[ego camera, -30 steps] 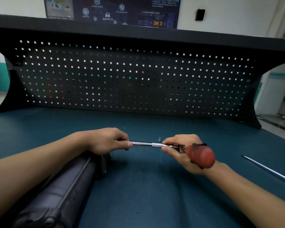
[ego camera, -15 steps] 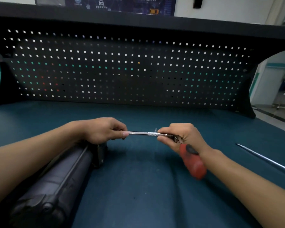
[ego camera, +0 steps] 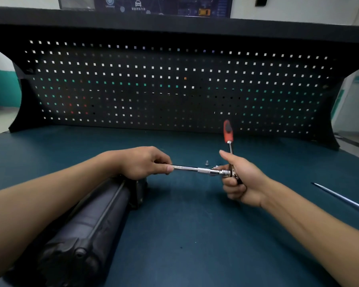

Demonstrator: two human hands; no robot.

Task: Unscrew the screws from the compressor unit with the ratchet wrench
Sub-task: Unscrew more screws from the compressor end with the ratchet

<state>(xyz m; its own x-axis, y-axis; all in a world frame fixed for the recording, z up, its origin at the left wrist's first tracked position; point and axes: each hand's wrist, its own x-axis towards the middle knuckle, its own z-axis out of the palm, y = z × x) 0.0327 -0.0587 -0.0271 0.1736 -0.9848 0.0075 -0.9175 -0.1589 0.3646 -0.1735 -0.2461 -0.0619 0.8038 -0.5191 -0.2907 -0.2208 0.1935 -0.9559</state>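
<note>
**A:** How do the hands sit?

**B:** Both forearms reach in from the lower corners. The left hand (ego camera: 142, 162) hovers over the far end of the compressor (ego camera: 87, 230). Its fingers are curled round the left end of the wrench (ego camera: 203, 170), and the thumb tip lies along the steel bar (ego camera: 184, 168). The right hand (ego camera: 239, 182) clenches the ratchet head, with the lower fingers folded into the palm and the thumb raised beside the shaft.

**A:** And the tool itself?

**B:** The bar runs level between the two fists, above the bench (ego camera: 195, 245). The red handle (ego camera: 228, 131) rises from the right fist toward the pegboard (ego camera: 174, 90).

**A:** What else is around them?

**B:** The dark teal bench fills the lower view, and the black pegboard stands along its back edge. The compressor, a long black cylinder, lies on the bench under the left forearm and runs from the lower left corner up to the left hand. A thin metal rod (ego camera: 340, 198) lies well apart at the right. One loose screw (ego camera: 207, 162) stands on the bench just behind the bar.

**A:** Anything hidden?

**B:** The left hand covers the bar's tip and the compressor's end face, so whether the tip sits on a screw cannot be told. The left forearm hides part of the compressor's side. The rod is cut off by the right edge, and a poster (ego camera: 145, 5) by the top edge.
</note>
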